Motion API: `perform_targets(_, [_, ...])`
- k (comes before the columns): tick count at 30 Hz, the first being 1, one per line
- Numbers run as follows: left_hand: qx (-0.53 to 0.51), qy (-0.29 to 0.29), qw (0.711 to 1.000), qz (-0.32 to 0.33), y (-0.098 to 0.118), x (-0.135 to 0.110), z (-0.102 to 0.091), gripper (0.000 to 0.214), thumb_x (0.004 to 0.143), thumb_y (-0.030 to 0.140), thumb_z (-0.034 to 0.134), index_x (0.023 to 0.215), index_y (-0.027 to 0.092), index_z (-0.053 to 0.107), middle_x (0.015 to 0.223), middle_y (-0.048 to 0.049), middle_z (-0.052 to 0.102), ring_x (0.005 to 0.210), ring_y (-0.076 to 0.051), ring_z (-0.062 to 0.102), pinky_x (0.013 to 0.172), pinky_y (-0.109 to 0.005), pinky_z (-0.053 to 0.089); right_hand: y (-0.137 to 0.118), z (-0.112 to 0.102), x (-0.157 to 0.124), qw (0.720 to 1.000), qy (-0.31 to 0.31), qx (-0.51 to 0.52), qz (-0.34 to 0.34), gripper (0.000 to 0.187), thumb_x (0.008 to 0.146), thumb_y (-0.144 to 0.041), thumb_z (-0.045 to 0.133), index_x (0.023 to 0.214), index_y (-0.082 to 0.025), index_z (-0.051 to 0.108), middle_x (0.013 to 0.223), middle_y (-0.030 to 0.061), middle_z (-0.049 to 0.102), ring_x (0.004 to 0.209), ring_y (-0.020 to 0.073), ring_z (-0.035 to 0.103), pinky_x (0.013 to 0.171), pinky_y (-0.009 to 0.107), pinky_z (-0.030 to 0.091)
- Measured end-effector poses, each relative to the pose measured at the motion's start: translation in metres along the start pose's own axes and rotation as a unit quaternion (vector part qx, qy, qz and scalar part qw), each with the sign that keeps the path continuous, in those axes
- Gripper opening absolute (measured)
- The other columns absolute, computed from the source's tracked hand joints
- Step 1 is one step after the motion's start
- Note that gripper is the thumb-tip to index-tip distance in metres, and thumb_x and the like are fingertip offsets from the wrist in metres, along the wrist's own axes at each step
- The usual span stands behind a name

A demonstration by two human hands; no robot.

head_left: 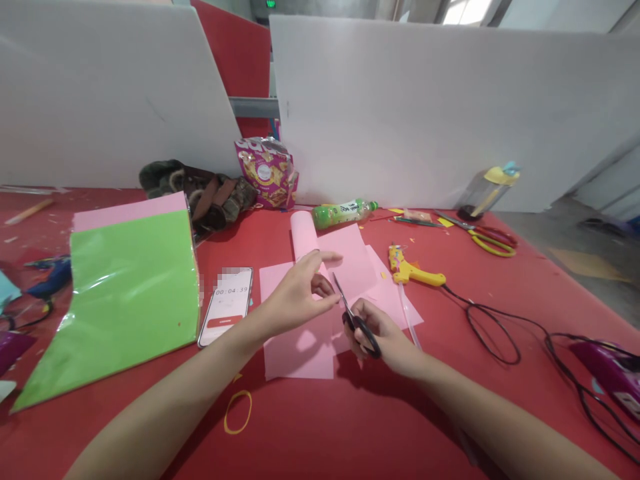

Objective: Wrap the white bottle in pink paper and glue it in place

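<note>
My left hand [300, 293] hovers over the pink paper sheets [300, 347] at the table's middle, thumb and fingers pinched near a small pink piece, index finger stretched out. My right hand [380, 333] grips black-handled scissors [356, 319], blades pointing up-left toward the left hand's fingertips. A rolled pink sheet [303, 233] lies just behind the hands.
Red table [350, 427]. Green and pink sheets [130, 293] at left, phone [227, 303] showing a timer, yellow rubber band [238, 412] in front. Yellow glue gun [413, 269] with black cable, red-yellow scissors [487, 239], green bottle [343, 213], snack bag [265, 170], white boards behind.
</note>
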State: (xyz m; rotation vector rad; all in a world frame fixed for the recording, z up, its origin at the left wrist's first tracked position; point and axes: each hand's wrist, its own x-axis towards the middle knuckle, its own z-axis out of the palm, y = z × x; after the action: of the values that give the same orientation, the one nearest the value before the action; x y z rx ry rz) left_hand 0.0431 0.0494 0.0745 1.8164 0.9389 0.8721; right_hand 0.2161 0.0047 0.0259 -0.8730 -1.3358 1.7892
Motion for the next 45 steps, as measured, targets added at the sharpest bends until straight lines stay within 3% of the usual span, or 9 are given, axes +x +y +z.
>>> perform_targets(18, [0.029, 0.008, 1.0, 0.002, -0.001, 0.0, 0.0, 0.043, 0.069, 0.014, 0.056, 0.109, 0.018, 0.041, 0.114, -0.009, 0.047, 0.063, -0.007, 0.055, 0.062, -0.023, 0.051, 0.001, -0.004, 0.003, 0.999, 0.046, -0.024, 0.012, 0.024, 0.068, -0.022, 0.055, 0.068, -0.021, 0.031, 0.046, -0.0122, 0.04, 0.034, 0.0027, 0.033, 0.036, 0.016, 0.025])
perform_targets(23, [0.081, 0.025, 0.996, -0.015, 0.003, 0.004, -0.012, 0.039, 0.071, 0.021, 0.057, 0.108, 0.018, 0.047, 0.102, -0.007, 0.056, 0.071, -0.012, 0.059, 0.066, -0.027, 0.051, -0.006, -0.004, 0.005, 0.996, 0.058, -0.05, 0.035, 0.025, 0.067, -0.021, 0.056, 0.067, -0.02, 0.031, 0.047, -0.0123, 0.038, 0.037, 0.0016, 0.03, 0.038, 0.015, 0.023])
perform_targets(28, [0.149, 0.068, 0.986, -0.027, 0.005, 0.007, -0.029, 0.016, 0.073, 0.023, 0.052, 0.086, 0.017, 0.058, 0.085, -0.0028, 0.063, 0.069, -0.012, 0.058, 0.065, -0.026, 0.048, -0.01, -0.005, 0.004, 0.985, 0.048, -0.159, 0.048, 0.022, 0.066, -0.018, 0.056, 0.066, -0.019, 0.034, 0.052, -0.0098, 0.04, 0.042, 0.0023, 0.032, 0.04, 0.016, 0.026])
perform_targets(33, [0.196, 0.016, 0.979, -0.045, 0.006, 0.006, -0.041, 0.011, 0.068, 0.022, 0.056, 0.078, 0.018, 0.06, 0.073, 0.0003, 0.064, 0.064, -0.013, 0.058, 0.06, -0.023, 0.046, -0.006, -0.01, 0.003, 0.974, 0.025, -0.221, 0.033, 0.017, 0.069, -0.016, 0.052, 0.067, -0.019, 0.036, 0.057, -0.0075, 0.042, 0.048, 0.0036, 0.036, 0.043, 0.016, 0.029])
perform_targets(40, [0.099, 0.002, 0.993, -0.066, 0.004, 0.004, -0.04, 0.012, 0.069, 0.025, 0.057, 0.079, 0.017, 0.058, 0.069, -0.0008, 0.065, 0.064, -0.014, 0.06, 0.06, -0.024, 0.047, -0.008, -0.011, 0.002, 0.99, -0.021, -0.124, 0.07, 0.027, 0.069, -0.03, 0.057, 0.071, -0.021, 0.032, 0.051, -0.0102, 0.038, 0.04, 0.0039, 0.034, 0.039, 0.017, 0.029])
perform_targets(45, [0.094, 0.032, 0.994, -0.051, 0.006, 0.004, -0.036, 0.014, 0.067, 0.022, 0.059, 0.08, 0.017, 0.057, 0.064, 0.0021, 0.06, 0.055, -0.01, 0.054, 0.05, -0.02, 0.041, -0.011, -0.01, 0.001, 0.996, -0.084, -0.007, 0.035, 0.042, 0.064, -0.048, 0.062, 0.072, -0.02, 0.032, 0.062, -0.0072, 0.041, 0.044, 0.0032, 0.033, 0.041, 0.019, 0.028])
